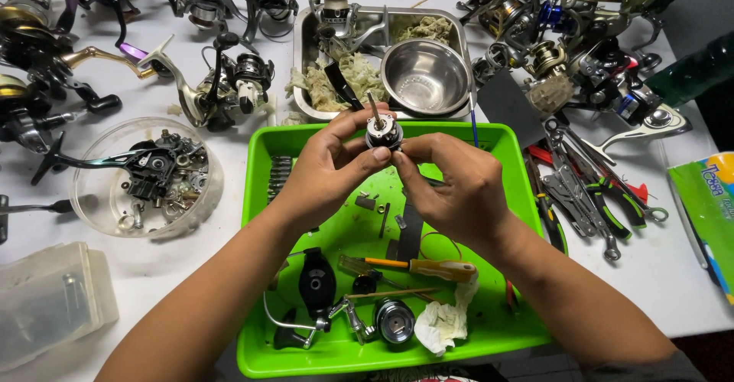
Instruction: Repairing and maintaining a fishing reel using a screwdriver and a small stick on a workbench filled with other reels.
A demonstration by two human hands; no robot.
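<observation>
I pinch a small reel part (380, 131) between my left hand (325, 172) and right hand (453, 185) fingers above the green tray (505, 328)

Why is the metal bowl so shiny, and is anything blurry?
Head view: bright overhead light glares off the steel bowl; the hands cast soft shadows on the green tray; the small reel part held by the left hand and right hand looks sharp; edges bend slightly from the wide lens.

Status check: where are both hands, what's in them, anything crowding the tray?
Left hand and right hand both pinching small reel part with shaft, held above green tray. Screwdriver, rag, loose reel pieces lie in tray below.
</observation>
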